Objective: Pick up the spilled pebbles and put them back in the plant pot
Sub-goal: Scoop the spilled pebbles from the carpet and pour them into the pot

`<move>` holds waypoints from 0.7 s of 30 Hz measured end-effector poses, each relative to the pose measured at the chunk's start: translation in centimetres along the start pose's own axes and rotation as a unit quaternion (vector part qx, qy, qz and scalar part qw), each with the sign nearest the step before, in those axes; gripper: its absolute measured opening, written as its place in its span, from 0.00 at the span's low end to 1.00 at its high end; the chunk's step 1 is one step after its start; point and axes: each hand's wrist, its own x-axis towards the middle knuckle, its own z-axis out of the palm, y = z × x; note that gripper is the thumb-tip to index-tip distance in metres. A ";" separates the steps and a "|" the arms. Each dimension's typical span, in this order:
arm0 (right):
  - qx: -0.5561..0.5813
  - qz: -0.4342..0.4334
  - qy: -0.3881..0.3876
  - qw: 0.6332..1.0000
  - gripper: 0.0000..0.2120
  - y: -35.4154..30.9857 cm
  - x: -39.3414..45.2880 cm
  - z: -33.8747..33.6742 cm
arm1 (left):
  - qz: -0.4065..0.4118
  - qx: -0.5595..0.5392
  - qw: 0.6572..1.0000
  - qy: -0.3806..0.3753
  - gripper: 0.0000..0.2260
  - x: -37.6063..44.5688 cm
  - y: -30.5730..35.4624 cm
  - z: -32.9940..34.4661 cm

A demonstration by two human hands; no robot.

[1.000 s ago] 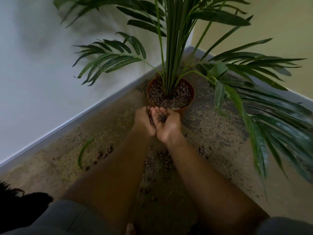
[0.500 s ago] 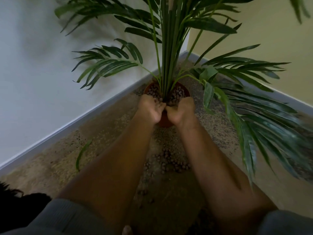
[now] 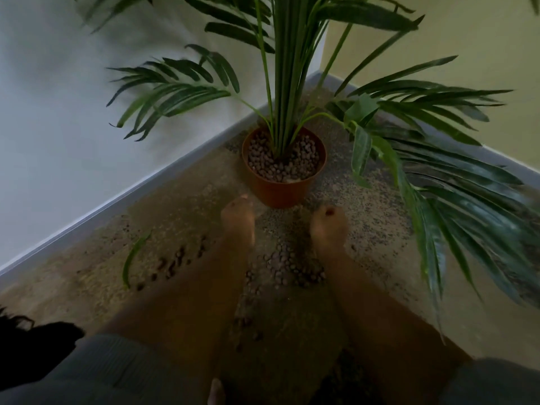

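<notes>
I see both hands out in front of me, palms turned down, just short of the pot. The left hand and right hand sit apart from each other with a strip of floor between them. The picture is blurred there, so I cannot tell whether the fingers are curled or spread; I see nothing gripped in either.

The main heap of pebbles lies behind the hands, toward me, between my two forearms. It is slightly nearer the right wrist than the left, almost touching that forearm. The heap runs back toward my body in a thin trail. A second, smaller scatter lies off to the outer side of the left arm, near a fallen leaf.

So I judge the next reach goes backward, not forward: both hands pull in toward me and close around the central heap from either side. The left hand alone is better placed for the side scatter. The pot stays straight ahead of the fingertips for the return trip, already well filled around the stems.
</notes>
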 end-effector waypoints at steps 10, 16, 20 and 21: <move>-0.419 -0.188 -0.186 0.869 0.23 3.6 1.8 0.4 | -0.022 0.528 0.828 -0.186 0.40 2.8 -5.0 -0.9; -0.433 -0.208 -0.146 0.865 0.21 5.9 3.3 -0.4 | 0.087 0.631 0.730 -0.250 0.33 3.1 -6.6 -1.2; -0.417 -0.205 -0.089 0.881 0.25 8.3 3.9 -2.0 | 0.166 0.658 0.672 -0.296 0.34 2.1 -7.2 -0.9; -0.419 -0.223 -0.070 0.877 0.24 8.9 3.7 -2.2 | 0.174 0.660 0.663 -0.306 0.35 1.7 -7.5 -0.8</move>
